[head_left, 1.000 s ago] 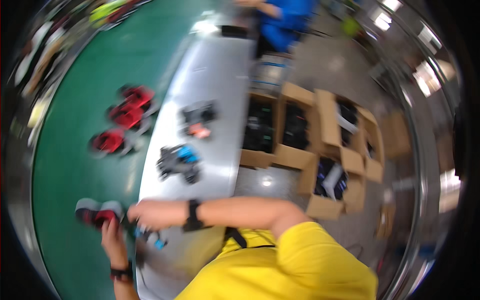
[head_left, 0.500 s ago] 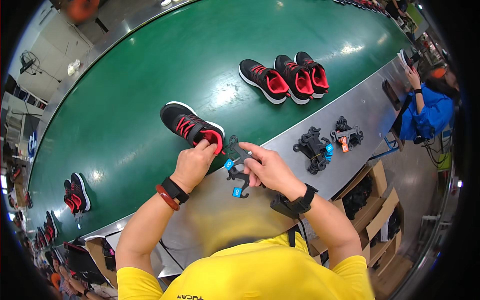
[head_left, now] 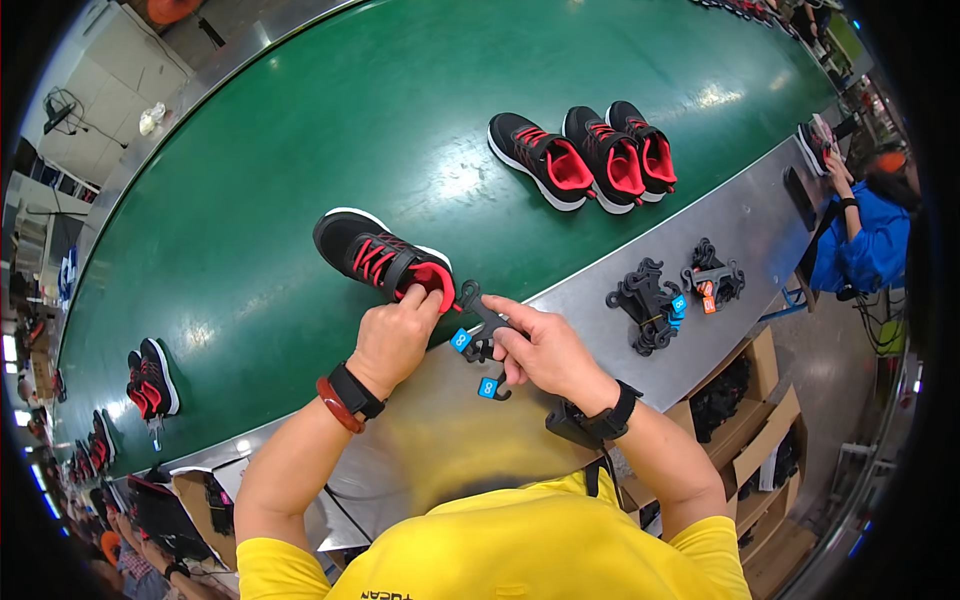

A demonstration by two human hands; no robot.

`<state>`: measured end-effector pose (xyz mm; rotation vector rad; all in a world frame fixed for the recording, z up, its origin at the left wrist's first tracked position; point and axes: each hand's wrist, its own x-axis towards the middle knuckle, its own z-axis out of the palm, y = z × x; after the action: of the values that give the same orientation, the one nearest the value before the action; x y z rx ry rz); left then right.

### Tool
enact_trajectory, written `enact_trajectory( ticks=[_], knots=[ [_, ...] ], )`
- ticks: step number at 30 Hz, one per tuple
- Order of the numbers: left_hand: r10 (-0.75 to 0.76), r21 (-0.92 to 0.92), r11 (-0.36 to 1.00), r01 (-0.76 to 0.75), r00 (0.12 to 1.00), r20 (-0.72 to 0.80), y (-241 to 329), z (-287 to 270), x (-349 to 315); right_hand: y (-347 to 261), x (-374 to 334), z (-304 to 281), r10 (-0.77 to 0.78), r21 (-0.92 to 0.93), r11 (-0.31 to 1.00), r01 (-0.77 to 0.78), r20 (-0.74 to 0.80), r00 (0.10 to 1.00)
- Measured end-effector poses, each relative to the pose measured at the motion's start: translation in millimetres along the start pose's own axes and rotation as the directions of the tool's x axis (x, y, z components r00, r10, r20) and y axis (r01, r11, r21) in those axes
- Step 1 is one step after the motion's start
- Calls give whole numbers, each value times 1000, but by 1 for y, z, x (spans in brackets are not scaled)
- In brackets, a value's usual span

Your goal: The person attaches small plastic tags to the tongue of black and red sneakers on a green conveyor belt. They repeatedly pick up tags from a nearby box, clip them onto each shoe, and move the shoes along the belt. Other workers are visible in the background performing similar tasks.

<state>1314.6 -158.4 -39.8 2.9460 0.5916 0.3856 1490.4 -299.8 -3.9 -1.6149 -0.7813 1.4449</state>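
A black sneaker (head_left: 358, 247) with red laces, red lining and a white sole lies on the green belt, its toe to the far left. My left hand (head_left: 392, 345) is closed at the shoe's heel, fingertips inside the red opening. What the tips pinch there is partly hidden. In my right hand (head_left: 552, 352) are black plastic shoe hangers (head_left: 488, 318) with small blue tags, held between thumb and fingers. The top hanger's hooked end is right beside the heel of the shoe. Whether it touches the heel, I cannot tell.
Three matching sneakers (head_left: 618, 160) stand on the belt (head_left: 260, 180) at the right. Piles of hangers (head_left: 650, 305) lie on the metal ledge (head_left: 765, 215). Another pair (head_left: 152, 380) sits far left. Open cartons (head_left: 765, 430) are below right. A person in blue (head_left: 865, 245) holds a shoe.
The three sneakers and the hanger piles appear slightly further right in the view. My left fingers have shifted a little at the shoe's opening; both hands keep their hold.
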Motion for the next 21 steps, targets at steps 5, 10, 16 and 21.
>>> enact_trajectory(
  ticks=[5,10,16,21],
  knots=[
    [-4,-1,1000,4,1000,15,0,-1,-3,5,6,-2,-13,-74,997,22,130,991],
    [-17,-48,999,18,1000,10,-11,-7,-2,-5,19,-4,-76,-306,936,173,302,950],
    [82,-113,990,-80,997,14,-10,-13,7,-16,28,-9,49,-29,999,-42,277,960],
    [-9,-123,992,17,998,68,-3,-3,0,-4,49,-27,-768,-724,422,546,34,639]
  ],
)
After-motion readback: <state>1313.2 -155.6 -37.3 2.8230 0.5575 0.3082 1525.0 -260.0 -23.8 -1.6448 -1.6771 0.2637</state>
